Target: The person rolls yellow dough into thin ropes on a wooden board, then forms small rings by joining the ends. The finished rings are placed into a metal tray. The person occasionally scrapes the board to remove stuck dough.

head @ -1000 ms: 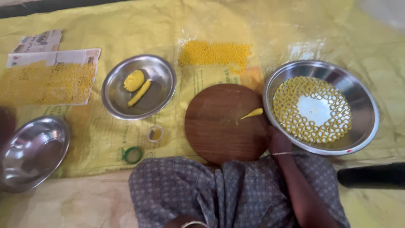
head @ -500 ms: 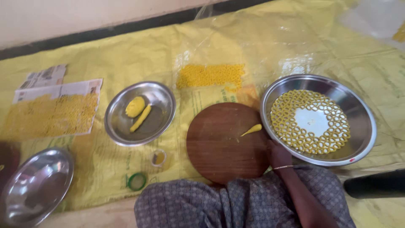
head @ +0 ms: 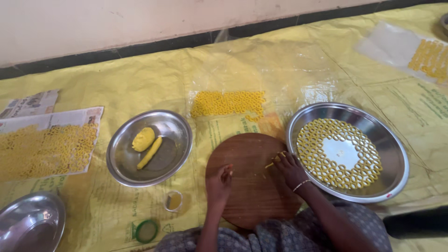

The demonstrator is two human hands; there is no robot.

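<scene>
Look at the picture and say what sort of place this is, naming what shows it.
Probably a home or small workshop floor used for making snacks by hand. A yellow sheet covers the floor, a round wooden board lies under both hands, and a steel tray holds rows of small dough rings.

The empty round steel bowl (head: pixel 29 225) at the lower left is cut off by the picture's edges. The far yellow dough rings on clear plastic (head: pixel 431 57) run off the right edge. Whether the right hand (head: pixel 290 169) grips the thin yellow dough strip (head: pixel 275 160) is too small to tell.
</scene>
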